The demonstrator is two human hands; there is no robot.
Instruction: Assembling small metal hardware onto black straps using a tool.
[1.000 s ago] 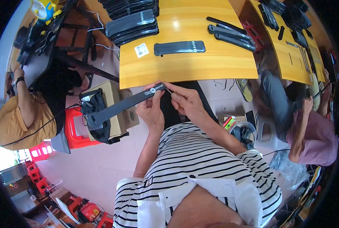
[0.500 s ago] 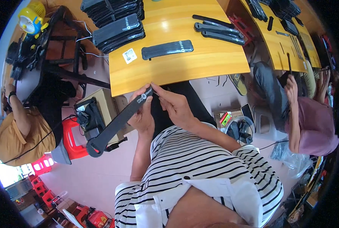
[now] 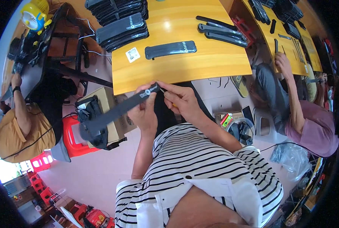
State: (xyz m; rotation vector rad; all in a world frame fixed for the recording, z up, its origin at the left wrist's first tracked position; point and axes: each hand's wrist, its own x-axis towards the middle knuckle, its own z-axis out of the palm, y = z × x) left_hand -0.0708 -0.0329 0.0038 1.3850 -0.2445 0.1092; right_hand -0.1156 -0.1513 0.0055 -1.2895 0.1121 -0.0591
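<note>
My left hand (image 3: 144, 114) is closed around the printed end of a long black strap (image 3: 125, 108), gripping it between thumb and fingers in front of the table edge. The strap slants down to the left, and its wide, rounded far end is smeared by motion. At the printed end, my right hand (image 3: 182, 102) is pinched around a small thin tool (image 3: 174, 104). A bit of orange shows between its fingers, and its thin tip lies close to the strap's end. The fingers hide most of this tool. A flat bundle of black straps (image 3: 171, 49) lies on the yellow table (image 3: 177, 70).
Stacks of black straps (image 3: 122, 32) stand at the table's far left, beside a white printed label (image 3: 132, 55). More straps (image 3: 222, 32) lie at the right. A red stool (image 3: 72, 131) and a cardboard box (image 3: 110, 110) are at my left. Co-workers sit on both sides.
The strap has swung to a flatter slant, with its rounded end moving up and left. My right hand has turned, showing the orange bit. The right co-worker's hand has moved up to their table.
</note>
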